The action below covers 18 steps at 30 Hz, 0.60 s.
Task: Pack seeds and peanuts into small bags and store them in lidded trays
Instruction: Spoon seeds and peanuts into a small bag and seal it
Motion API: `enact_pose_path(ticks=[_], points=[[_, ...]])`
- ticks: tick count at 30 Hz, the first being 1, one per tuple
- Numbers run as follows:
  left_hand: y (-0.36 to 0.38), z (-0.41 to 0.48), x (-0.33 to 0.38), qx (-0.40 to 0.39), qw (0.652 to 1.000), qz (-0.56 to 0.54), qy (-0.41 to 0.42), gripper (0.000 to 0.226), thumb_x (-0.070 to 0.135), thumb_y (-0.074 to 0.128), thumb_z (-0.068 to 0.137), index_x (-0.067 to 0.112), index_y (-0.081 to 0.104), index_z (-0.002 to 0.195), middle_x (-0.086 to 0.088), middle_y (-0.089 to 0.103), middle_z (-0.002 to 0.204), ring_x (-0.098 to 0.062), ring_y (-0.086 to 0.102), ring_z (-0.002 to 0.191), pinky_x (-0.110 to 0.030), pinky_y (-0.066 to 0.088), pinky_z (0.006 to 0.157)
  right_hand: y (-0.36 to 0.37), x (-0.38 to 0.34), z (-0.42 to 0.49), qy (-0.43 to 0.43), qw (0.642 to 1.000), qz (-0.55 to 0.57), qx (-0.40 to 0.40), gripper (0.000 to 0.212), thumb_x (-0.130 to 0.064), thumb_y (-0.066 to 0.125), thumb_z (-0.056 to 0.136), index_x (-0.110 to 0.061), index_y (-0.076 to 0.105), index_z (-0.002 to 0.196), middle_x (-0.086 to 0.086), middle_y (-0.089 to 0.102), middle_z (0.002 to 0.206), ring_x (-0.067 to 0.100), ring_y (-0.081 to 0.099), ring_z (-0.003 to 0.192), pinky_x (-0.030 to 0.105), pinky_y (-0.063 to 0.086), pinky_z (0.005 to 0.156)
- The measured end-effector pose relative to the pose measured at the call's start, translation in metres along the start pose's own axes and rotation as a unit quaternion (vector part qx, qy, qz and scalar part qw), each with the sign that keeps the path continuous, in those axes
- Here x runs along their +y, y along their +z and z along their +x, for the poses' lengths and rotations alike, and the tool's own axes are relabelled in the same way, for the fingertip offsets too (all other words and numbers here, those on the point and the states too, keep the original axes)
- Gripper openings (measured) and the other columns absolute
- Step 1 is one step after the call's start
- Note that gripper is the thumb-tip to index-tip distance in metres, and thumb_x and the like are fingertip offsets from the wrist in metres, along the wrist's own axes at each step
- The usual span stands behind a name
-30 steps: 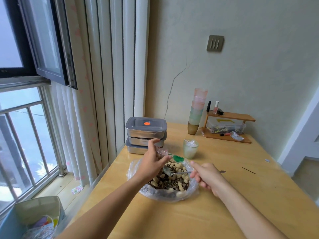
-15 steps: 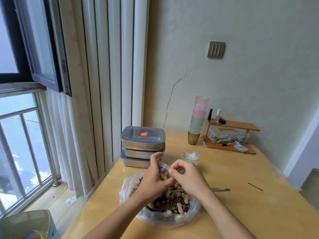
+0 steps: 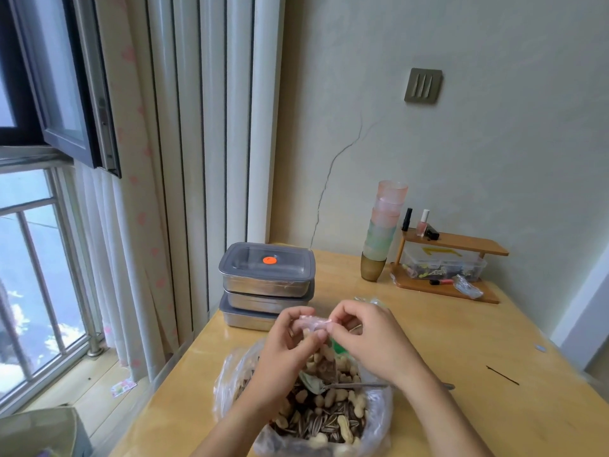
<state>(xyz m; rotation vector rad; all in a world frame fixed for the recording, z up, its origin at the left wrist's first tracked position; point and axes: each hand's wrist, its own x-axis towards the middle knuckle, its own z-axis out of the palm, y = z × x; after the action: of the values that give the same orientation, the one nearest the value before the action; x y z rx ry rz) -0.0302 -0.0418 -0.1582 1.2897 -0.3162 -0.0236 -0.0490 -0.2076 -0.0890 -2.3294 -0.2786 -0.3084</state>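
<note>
Steel spoon (image 3: 346, 385) now lies released in the big bag (image 3: 227, 374) of seeds (image 3: 316, 427) and peanuts (image 3: 342, 424). Just above, left hand (image 3: 280, 351) and right hand (image 3: 372, 338) pinch the small bag (image 3: 313, 322) by its top between their fingers (image 3: 341, 310). Filling seems done, sealing begun. Trays (image 3: 267, 275) stand stacked beyond.

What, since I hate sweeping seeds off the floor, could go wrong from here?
1. The left hand and right hand pinch only the top of the small bag; a slip could drop it, though probably into the big open bag below.
2. The handle of the spoon juts out under the right wrist; a nudge might flick seeds onto the table.
</note>
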Motion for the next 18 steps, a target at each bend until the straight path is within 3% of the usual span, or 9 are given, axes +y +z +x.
enact_pose_path(ticks=[5, 8, 10, 13, 15, 18], points=[[-0.004, 0.003, 0.001, 0.026, 0.999, -0.036, 0.002, 0.031, 0.010, 0.071, 0.093, 0.009, 0.061, 0.122, -0.007, 0.073, 0.089, -0.017, 0.068, 0.083, -0.025, 0.058, 0.073, 0.003, 0.006, 0.010, -0.003, 0.999, 0.034, -0.017, 0.010, -0.021, 0.074, 0.092, -0.028, 0.073, 0.086, -0.006, 0.074, 0.082, 0.011, 0.069, 0.076, 0.029, 0.057, 0.074], [-0.004, 0.003, -0.001, 0.043, 0.998, -0.037, 0.001, 0.025, 0.002, 0.067, 0.095, 0.004, 0.060, 0.119, -0.007, 0.072, 0.083, -0.013, 0.065, 0.070, -0.023, 0.055, 0.061, 0.013, 0.014, 0.007, 0.028, 0.992, 0.124, -0.013, 0.020, -0.016, 0.075, 0.092, -0.033, 0.070, 0.102, 0.000, 0.075, 0.085, 0.022, 0.071, 0.081, 0.033, 0.058, 0.078], [-0.003, 0.003, 0.001, 0.051, 0.998, -0.036, 0.005, 0.024, -0.002, 0.066, 0.095, 0.002, 0.059, 0.118, -0.008, 0.071, 0.081, -0.012, 0.065, 0.068, -0.022, 0.054, 0.059, 0.021, 0.020, 0.003, 0.059, 0.980, 0.188, 0.012, 0.022, -0.017, 0.076, 0.092, -0.028, 0.068, 0.109, 0.003, 0.075, 0.090, 0.021, 0.073, 0.086, 0.031, 0.059, 0.082], [-0.002, 0.003, 0.005, 0.062, 0.998, -0.029, 0.004, 0.023, 0.001, 0.068, 0.095, 0.005, 0.061, 0.117, -0.010, 0.074, 0.087, -0.012, 0.068, 0.072, -0.023, 0.057, 0.063, 0.032, 0.025, -0.004, 0.111, 0.957, 0.266, 0.038, 0.013, -0.018, 0.076, 0.093, -0.018, 0.072, 0.105, 0.002, 0.076, 0.097, 0.015, 0.073, 0.093, 0.025, 0.058, 0.081], [-0.001, 0.002, 0.006, 0.064, 0.998, -0.024, -0.001, 0.024, 0.003, 0.069, 0.095, 0.007, 0.062, 0.117, -0.010, 0.074, 0.089, -0.013, 0.069, 0.073, -0.024, 0.057, 0.064, 0.038, 0.028, -0.010, 0.116, 0.947, 0.295, 0.046, 0.004, -0.016, 0.073, 0.095, -0.013, 0.075, 0.097, 0.000, 0.077, 0.090, 0.010, 0.072, 0.087, 0.021, 0.056, 0.077], [0.001, 0.000, 0.005, 0.058, 0.998, -0.028, -0.007, 0.027, 0.002, 0.070, 0.094, 0.005, 0.060, 0.119, -0.005, 0.074, 0.085, -0.010, 0.068, 0.070, -0.022, 0.055, 0.061, 0.045, 0.030, -0.014, 0.099, 0.934, 0.332, 0.091, 0.007, -0.011, 0.070, 0.096, -0.008, 0.074, 0.090, -0.002, 0.075, 0.082, 0.006, 0.069, 0.079, 0.019, 0.054, 0.074]])
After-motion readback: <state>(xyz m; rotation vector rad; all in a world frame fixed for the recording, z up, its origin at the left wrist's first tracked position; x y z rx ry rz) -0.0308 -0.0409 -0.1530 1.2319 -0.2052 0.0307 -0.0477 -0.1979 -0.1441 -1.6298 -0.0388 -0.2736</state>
